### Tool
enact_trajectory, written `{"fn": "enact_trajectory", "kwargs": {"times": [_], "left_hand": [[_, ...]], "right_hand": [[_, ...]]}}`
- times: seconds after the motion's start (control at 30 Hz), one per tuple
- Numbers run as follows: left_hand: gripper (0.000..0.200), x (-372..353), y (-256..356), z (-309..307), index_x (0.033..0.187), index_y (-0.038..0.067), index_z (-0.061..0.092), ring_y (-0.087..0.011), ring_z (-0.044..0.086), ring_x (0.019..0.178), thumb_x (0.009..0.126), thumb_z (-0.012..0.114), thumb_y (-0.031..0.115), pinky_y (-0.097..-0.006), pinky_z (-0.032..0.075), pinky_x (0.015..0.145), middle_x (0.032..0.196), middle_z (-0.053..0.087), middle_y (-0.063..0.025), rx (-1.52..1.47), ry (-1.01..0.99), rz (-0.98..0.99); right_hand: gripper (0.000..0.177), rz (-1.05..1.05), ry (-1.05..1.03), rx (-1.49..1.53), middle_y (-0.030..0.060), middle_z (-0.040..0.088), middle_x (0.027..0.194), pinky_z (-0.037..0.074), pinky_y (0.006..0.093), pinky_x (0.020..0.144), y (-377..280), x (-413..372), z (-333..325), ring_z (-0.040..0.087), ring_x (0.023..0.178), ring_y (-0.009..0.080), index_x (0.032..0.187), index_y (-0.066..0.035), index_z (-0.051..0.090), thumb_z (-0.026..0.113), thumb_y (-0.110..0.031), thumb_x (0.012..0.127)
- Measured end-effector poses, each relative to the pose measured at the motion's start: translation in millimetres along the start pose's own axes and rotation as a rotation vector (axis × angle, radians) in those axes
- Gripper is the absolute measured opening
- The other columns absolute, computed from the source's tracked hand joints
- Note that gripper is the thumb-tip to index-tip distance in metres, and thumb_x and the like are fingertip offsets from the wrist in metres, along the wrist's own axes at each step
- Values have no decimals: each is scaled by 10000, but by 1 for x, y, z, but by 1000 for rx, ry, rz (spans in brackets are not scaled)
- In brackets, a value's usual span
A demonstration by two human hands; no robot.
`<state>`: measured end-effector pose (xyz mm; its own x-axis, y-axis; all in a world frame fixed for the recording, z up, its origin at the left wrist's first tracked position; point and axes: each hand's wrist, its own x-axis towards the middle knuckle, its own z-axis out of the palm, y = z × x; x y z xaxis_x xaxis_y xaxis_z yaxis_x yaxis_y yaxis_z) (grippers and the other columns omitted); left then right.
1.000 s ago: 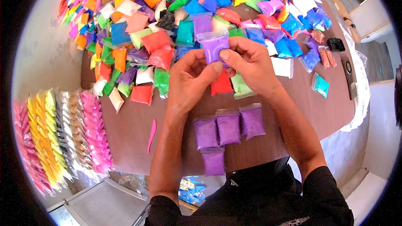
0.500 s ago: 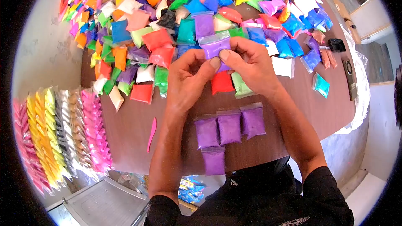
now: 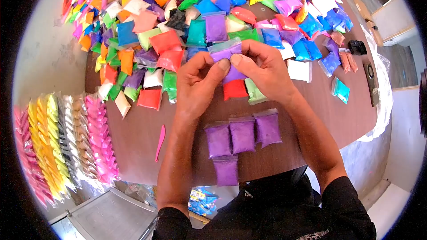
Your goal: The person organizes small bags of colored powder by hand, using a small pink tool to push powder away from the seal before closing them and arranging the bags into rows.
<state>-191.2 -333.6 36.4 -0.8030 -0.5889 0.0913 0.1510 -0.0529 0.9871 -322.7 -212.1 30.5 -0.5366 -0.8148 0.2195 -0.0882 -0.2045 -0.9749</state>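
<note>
Brown wooden tabletop [image 3: 142,124] below; just above it, a small purple powder-filled plastic bag [image 3: 226,50] is pinched in the grip of left hand [image 3: 198,86] and right hand [image 3: 267,69]. Four matching purple bags [image 3: 242,135] lie grouped nearer the person, and a mixed heap of coloured bags [image 3: 178,22] lies unsorted beyond.

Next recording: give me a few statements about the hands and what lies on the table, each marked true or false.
1. The left hand and the right hand both pinch one purple packet. True.
2. Four purple packets lie on the table near the person, three in a row and one below. True.
3. The pink tool is held in the right hand. False: it lies on the table, left of the left forearm, untouched.
4. The heap of packets at the far side is all one colour. False: it mixes many colours, such as red, blue, green, orange and white.
</note>
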Motion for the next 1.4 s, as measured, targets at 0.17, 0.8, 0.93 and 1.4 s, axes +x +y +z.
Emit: {"fn": "enact_trajectory", "kwargs": {"times": [0.17, 0.8, 0.93, 1.4], "left_hand": [[140, -1, 7, 9, 857, 61, 617, -24, 539, 741, 958, 706, 101, -202, 422, 652, 811, 614, 52, -9, 82, -85], [104, -1, -3, 1, 1002, 24, 703, -41, 576, 773, 970, 703, 123, -205, 462, 693, 864, 662, 35, -51, 57, -52], [117, -1, -1, -1, 1003, 22, 701, -45, 579, 773, 972, 705, 135, -208, 465, 687, 864, 662, 32, 27, 62, 13], [94, -1, 5, 4, 1024, 30, 690, -53, 605, 825, 949, 706, 84, -228, 489, 741, 914, 687, 15, -6, -19, -102]], "right_hand": [[132, -36, 49, -42, -46, 585, 766, 411, 230, 574, -3, -1, -3, 499, 686, 23, 965, 8, 677, 666, -124, 960], [138, -62, 70, -86, -41, 594, 773, 430, 223, 591, -3, -1, -4, 511, 694, 20, 1001, 10, 684, 688, -115, 943], [131, -39, 49, -75, -46, 587, 767, 418, 219, 584, -5, -1, 0, 503, 688, 18, 982, 4, 684, 693, -120, 940], [118, -110, 127, 57, -32, 628, 776, 434, 212, 609, 4, 0, -1, 538, 717, 29, 964, 9, 697, 694, -105, 935]]}}
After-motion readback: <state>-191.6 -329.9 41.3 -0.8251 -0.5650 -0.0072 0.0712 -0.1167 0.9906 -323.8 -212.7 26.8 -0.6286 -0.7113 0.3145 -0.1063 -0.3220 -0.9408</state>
